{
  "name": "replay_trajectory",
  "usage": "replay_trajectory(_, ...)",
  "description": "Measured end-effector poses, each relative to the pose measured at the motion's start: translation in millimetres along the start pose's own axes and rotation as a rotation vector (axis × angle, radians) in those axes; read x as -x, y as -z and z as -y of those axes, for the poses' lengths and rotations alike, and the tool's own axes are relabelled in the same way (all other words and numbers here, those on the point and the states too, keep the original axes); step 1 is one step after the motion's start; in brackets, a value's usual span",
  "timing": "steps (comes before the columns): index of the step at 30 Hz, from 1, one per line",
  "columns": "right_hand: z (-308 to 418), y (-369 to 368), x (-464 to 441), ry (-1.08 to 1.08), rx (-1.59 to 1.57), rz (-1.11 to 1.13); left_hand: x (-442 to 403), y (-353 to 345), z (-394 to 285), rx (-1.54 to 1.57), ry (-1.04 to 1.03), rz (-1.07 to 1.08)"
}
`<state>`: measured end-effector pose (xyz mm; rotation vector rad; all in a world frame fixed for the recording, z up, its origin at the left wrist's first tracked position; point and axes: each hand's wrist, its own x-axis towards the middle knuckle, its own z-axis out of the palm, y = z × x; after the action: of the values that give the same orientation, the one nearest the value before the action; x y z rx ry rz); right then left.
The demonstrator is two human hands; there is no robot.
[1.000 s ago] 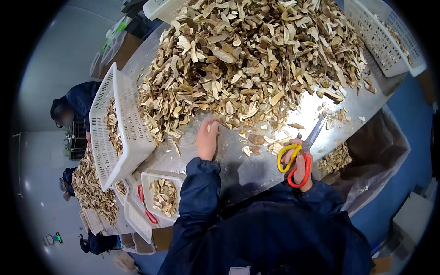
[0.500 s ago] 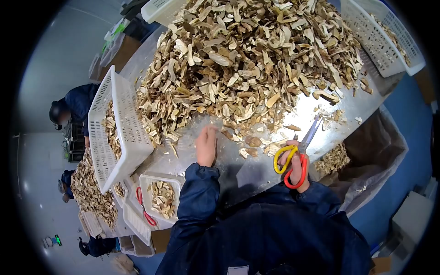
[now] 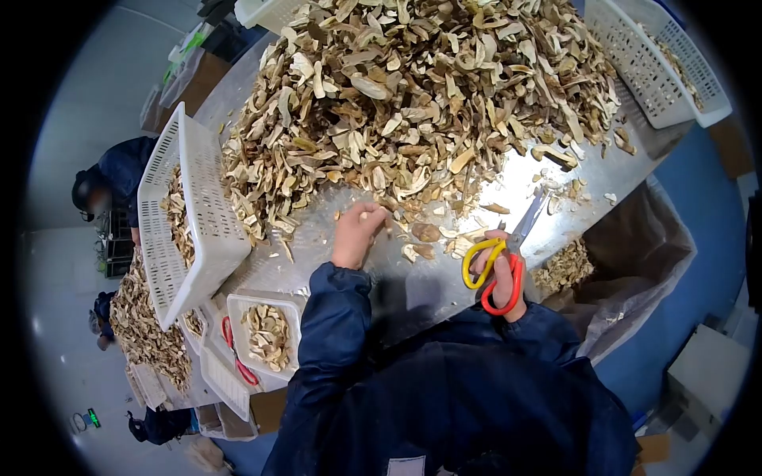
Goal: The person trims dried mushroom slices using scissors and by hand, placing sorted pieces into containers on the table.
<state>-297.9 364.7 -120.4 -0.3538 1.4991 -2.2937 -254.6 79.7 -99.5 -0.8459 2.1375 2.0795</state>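
My right hand (image 3: 508,287) grips a pair of scissors (image 3: 517,242) with one yellow and one red handle; the blades point away toward the upper right. My left hand (image 3: 357,236) is closed low over the metal table, its fingertips pinched on a small dark dried mushroom slice (image 3: 386,212), partly hidden by the fingers. Beyond both hands rises a large heap of dried mushroom slices (image 3: 429,103). A few loose slices (image 3: 425,232) lie between my hands, and small crumbs are scattered near the blades.
White slotted baskets stand at left (image 3: 226,238) and upper right (image 3: 635,71). A small white tray of slices (image 3: 268,335) and red-handled scissors (image 3: 230,341) lie front left. A lined bin (image 3: 635,262) sits below the right table edge. Other people work at the far left.
My left hand has moved slightly toward the heap and turned right, its fingers closing on a slice. My right hand keeps the scissors in nearly the same place. The view has shifted slightly.
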Motion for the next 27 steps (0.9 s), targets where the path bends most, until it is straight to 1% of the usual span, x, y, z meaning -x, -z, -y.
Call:
replay_trajectory(1,1,-1,0,-0.002,-0.005,0.0,-2,7,5,0.389,0.083,0.17)
replay_trajectory(2,2,-3,-1,-0.005,-0.012,0.002,1,7,13,0.678,0.119,0.196)
replay_trajectory(4,1,-3,-2,0.004,-0.025,0.022,23,-7,6,1.257,0.182,0.238)
replay_trajectory(5,0,-2,-2,0.008,-0.031,0.03,26,-7,15,1.3,0.21,0.256)
replay_trajectory(8,14,-4,-3,-0.152,-0.083,0.075,31,-9,23,1.391,0.226,0.437)
replay_trajectory(9,23,-6,-3,-0.219,-0.035,0.094,29,-6,31,1.374,0.163,0.539)
replay_trajectory(11,44,-12,-1,-0.356,0.061,0.13,46,-21,-8,1.124,0.153,0.281)
replay_trajectory(12,53,-14,1,-0.341,0.25,0.195,54,-28,-24,0.995,0.149,0.158)
replay_trajectory(14,73,-19,3,-0.295,0.626,0.32,58,-32,-28,0.792,0.055,0.17)
replay_trajectory(15,85,-26,3,-0.259,0.757,0.356,60,-34,-31,0.689,0.01,0.175)
replay_trajectory(18,95,-36,7,-0.239,0.841,0.406,72,-35,-47,0.546,0.009,0.126)
replay_trajectory(21,91,-38,11,-0.204,0.887,0.453,77,-33,-48,0.466,0.072,0.048)
replay_trajectory(24,91,-38,12,-0.162,0.908,0.511,79,-32,-45,0.358,-0.011,0.009)
replay_trajectory(27,96,-39,12,-0.163,0.919,0.565,87,-38,-60,0.258,0.015,-0.059)
